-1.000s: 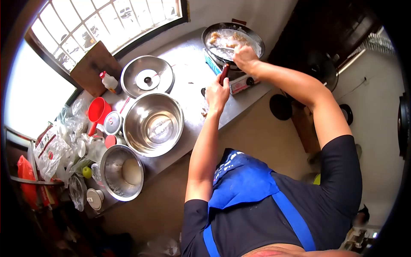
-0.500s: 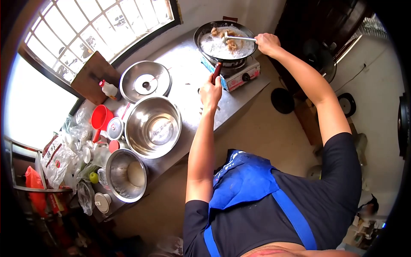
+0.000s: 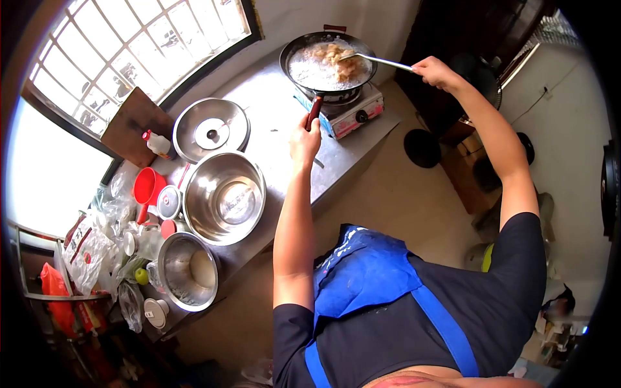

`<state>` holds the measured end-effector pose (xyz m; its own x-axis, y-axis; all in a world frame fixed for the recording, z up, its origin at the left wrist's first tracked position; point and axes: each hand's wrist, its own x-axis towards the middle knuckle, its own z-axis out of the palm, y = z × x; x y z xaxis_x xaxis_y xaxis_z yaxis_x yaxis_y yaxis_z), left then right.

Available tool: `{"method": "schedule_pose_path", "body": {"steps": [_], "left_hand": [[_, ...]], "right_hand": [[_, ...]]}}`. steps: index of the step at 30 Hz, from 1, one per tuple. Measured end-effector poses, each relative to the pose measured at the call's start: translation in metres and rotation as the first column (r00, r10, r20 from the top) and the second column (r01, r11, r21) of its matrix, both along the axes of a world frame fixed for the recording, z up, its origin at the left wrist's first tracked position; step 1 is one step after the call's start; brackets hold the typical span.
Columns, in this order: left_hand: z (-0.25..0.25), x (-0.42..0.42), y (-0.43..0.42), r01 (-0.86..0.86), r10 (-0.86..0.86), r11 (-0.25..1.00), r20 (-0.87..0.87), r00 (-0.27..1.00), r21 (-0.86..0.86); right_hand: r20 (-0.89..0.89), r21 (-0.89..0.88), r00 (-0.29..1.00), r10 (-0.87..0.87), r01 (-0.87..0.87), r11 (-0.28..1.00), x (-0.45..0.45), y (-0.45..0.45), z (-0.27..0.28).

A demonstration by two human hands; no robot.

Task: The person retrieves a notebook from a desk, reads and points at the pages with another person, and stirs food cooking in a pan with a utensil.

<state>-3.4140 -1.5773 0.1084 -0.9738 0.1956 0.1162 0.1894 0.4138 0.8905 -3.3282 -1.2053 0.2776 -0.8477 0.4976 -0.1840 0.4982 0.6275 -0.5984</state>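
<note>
A black wok (image 3: 290,70) stands on a portable gas stove (image 3: 361,111), full of bubbling, foamy liquid with golden-brown pieces of food (image 3: 341,61) in it. My left hand (image 3: 304,141) is wrapped round the wok's reddish-brown handle (image 3: 314,111). Off to the right of the wok, my right hand (image 3: 436,72) is closed on the end of a long metal spatula or ladle (image 3: 389,63). Its far end reaches into the food, so the head's exact shape is hidden.
On the metal counter (image 3: 275,84) are a large steel bowl (image 3: 194,200), a smaller bowl with pale contents (image 3: 169,278), a steel lid or basin (image 3: 184,129), a red scoop (image 3: 147,187) and a white bottle (image 3: 157,143). Plastic bags (image 3: 90,252) crowd the left end.
My right hand has drawn outward to the right, with more of the utensil's shaft showing. The food pieces have shifted together. My left hand stays on the handle; the whole view has shifted slightly.
</note>
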Motion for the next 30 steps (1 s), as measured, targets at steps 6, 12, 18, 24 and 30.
{"method": "schedule_pose_path", "body": {"steps": [6,12,18,24,30], "left_hand": [[0.001,0.000,0.000,0.001,0.000,1.000,-0.038,0.999,0.007],[0.002,0.003,-0.001,-0.018,0.018,1.000,-0.067,0.998,0.000],[0.001,0.001,-0.001,-0.040,0.040,0.999,-0.083,0.996,0.005],[-0.007,-0.009,-0.004,0.089,-0.092,0.992,0.025,0.995,0.091],[-0.009,-0.011,-0.005,0.115,-0.116,0.985,0.006,0.993,0.127]], "right_hand": [[0.091,-0.010,0.996,-0.006,0.007,1.000,0.017,0.002,0.052],[0.213,0.192,0.974,0.074,-0.116,0.975,-0.005,0.000,0.077],[0.340,0.540,0.889,0.306,-0.451,0.711,-0.014,-0.057,0.061],[0.287,0.519,0.896,0.339,-0.443,0.731,-0.007,-0.067,-0.014],[0.213,0.551,0.922,0.323,-0.387,0.740,-0.025,-0.094,-0.066]]}}
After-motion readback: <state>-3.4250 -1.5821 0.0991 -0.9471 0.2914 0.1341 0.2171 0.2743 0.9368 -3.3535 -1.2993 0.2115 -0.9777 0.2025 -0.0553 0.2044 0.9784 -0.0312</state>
